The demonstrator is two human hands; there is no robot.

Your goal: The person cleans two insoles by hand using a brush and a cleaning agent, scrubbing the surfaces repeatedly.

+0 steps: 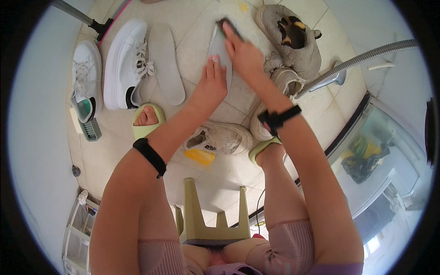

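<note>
A pale insole [222, 48] lies on the tiled floor, its toe end pointing away from me. My left hand [212, 80] rests on it with fingers stretched out, pressing it down. My right hand [244, 55] grips a dark scrubbing brush [228, 27] at the insole's far end; this hand is slightly blurred. To the left lies a second insole [166, 64], beside two white sneakers, one nearer [124, 64] and one farther left [86, 75]. Below my hands a dirty, off-white sneaker [221, 138] lies on its side.
Off-white sneakers [286, 82] and a grey shoe-shaped planter-like object [293, 41] stand at right, near a metal hose [357, 64]. A green-grey basket [90, 130] sits at left. A stool [213, 229] is under me. A glass-topped appliance [376, 151] stands at right.
</note>
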